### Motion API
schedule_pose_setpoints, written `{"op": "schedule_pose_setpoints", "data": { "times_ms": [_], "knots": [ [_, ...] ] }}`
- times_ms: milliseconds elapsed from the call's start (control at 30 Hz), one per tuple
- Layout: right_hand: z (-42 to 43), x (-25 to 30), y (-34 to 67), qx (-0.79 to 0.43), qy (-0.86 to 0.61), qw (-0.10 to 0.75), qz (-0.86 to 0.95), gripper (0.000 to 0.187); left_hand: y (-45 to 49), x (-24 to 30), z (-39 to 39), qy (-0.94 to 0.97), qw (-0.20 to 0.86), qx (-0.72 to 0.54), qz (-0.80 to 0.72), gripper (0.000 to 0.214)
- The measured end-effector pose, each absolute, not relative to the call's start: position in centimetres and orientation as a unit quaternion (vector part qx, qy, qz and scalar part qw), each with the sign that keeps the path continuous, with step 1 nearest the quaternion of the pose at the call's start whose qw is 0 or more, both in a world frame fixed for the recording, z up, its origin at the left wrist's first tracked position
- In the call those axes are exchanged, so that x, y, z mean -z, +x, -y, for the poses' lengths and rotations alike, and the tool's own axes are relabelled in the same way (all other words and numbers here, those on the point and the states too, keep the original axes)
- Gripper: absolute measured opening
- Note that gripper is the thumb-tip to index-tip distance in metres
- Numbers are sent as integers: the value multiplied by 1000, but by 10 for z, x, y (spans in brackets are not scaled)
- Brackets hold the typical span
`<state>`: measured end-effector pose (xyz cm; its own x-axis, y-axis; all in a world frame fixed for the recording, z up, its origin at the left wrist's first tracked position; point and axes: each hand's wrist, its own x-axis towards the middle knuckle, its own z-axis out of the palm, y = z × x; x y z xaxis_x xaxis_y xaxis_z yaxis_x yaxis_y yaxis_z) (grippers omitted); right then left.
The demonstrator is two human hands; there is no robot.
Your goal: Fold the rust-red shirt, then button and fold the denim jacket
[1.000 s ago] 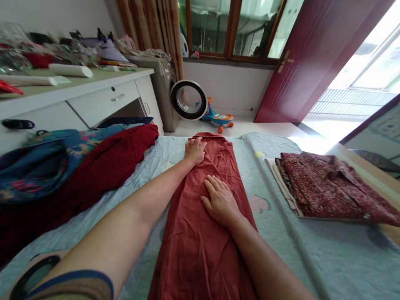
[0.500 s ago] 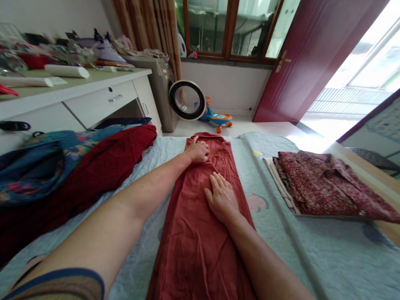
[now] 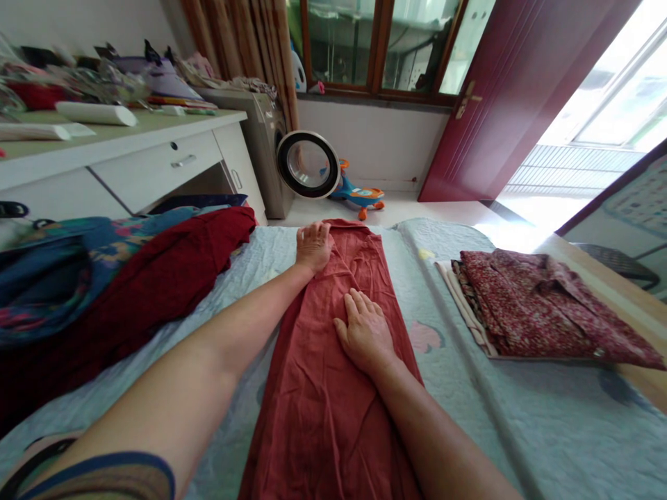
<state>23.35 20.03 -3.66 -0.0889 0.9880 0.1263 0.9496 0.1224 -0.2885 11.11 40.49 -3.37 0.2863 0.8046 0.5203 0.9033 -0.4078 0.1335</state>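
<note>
A long rust-red garment (image 3: 323, 389) lies folded in a narrow strip down the middle of a pale blue quilted bed (image 3: 500, 417). My left hand (image 3: 313, 246) rests palm down on the garment's far left edge, fingers flat and together. My right hand (image 3: 365, 330) lies flat on the middle of the cloth, fingers stretched forward. Neither hand holds anything.
A pile of dark red cloth (image 3: 156, 278) and blue patterned cloth (image 3: 57, 278) lies at the left. A folded red floral garment (image 3: 536, 305) sits on the right. A cluttered white desk (image 3: 130, 153), a washing machine (image 3: 276, 160), a toy car (image 3: 359, 196) and an open door (image 3: 500, 97) stand beyond.
My left hand slid from the garment's middle top toward its left edge. My right hand stayed pressed flat on the cloth.
</note>
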Motion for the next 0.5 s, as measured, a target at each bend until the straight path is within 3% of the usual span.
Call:
{"op": "schedule_pose_setpoints", "data": {
  "times_ms": [67,200,333,500],
  "knots": [
    [-200,37,233,-66,-659,145,735,57,109,32,-398,-771,73,280,568,38],
    [-201,37,233,-65,-660,145,735,56,106,39,-380,-866,5,202,458,32],
    [-201,37,233,-61,-657,149,737,55,108,54,-372,-880,-31,116,459,47],
    [-201,36,233,-60,-658,147,736,56,111,55,-391,-848,-44,102,518,57]
  ]
}}
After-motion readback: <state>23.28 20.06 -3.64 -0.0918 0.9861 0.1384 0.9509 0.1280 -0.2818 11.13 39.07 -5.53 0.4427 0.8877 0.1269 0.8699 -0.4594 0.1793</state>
